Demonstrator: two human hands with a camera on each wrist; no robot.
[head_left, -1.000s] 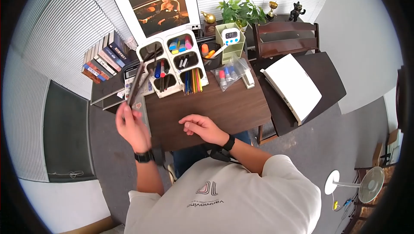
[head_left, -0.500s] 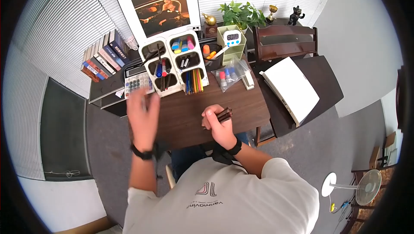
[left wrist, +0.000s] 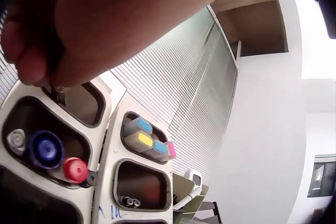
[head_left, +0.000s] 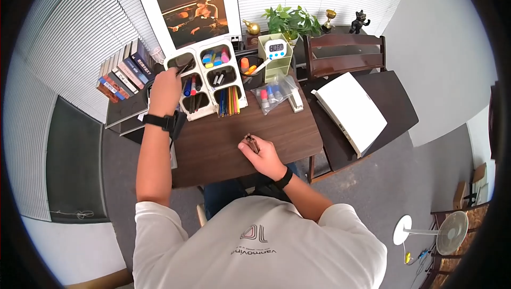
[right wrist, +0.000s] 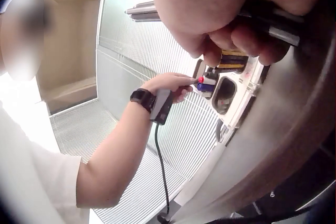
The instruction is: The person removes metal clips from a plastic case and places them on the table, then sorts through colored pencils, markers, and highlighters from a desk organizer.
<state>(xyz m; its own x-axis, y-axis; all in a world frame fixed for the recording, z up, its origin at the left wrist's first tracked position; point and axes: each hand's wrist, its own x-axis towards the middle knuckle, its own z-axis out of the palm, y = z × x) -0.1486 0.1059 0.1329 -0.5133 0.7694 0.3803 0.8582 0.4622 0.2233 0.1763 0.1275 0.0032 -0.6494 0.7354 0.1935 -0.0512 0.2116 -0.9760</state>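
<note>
My left hand [head_left: 166,93] reaches to the upper left compartment [left wrist: 84,106] of a white desk organizer [left wrist: 108,161]. Its fingertips pinch a dark pen at the rim, mostly hidden by the hand in the left wrist view. In the compartment below stand a blue marker [left wrist: 46,149] and a red marker [left wrist: 75,170]. Highlighters [left wrist: 142,139] fill the compartment to the right, and coloured pencils [head_left: 229,100] stand at the lower right. Over the front of the table, my right hand [head_left: 266,160] grips several dark pens [right wrist: 283,34], their ends poking out of the fist.
Right of the organizer are a black pen cup [head_left: 251,81], a green holder [head_left: 282,65] with a white timer [head_left: 275,48], a clear bag [head_left: 274,97] of small bottles and a stapler [head_left: 296,100]. Books [head_left: 123,71] stand at the left; a white box [head_left: 351,110] lies on the side table.
My left hand, holding long dark pens at first, has moved away and up to the upper left compartment. The right hand, without pens at first, now holds several and has drawn slightly left.
</note>
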